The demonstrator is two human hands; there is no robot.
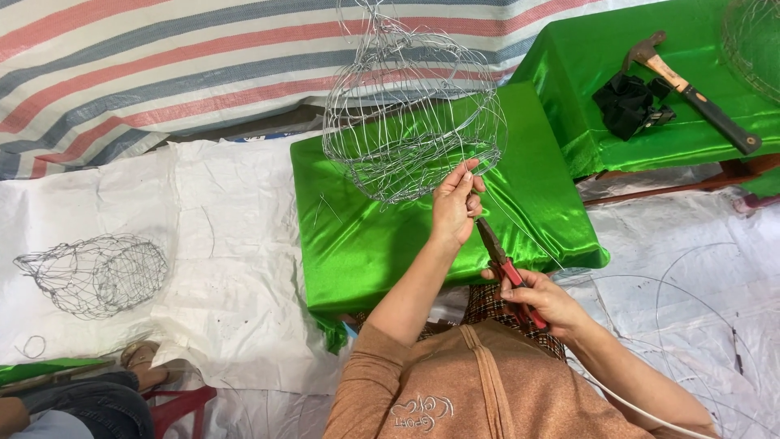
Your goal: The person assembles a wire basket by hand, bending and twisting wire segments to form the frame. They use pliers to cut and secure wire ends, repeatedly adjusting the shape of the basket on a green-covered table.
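Near frame centre, my left hand [455,205] pinches the rounded silver wire-mesh frame [410,110]; my right hand [543,299] grips red-handled pliers [502,264]. Springy wire could slip free or jab my fingers.

Glossy green satin cloth [390,236], bare-metal wire frame [406,122]

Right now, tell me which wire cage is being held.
The tall wire cage standing on the nearer green table: the left hand pinches its lower rim. The other wire cage lies untouched on the white sheet.
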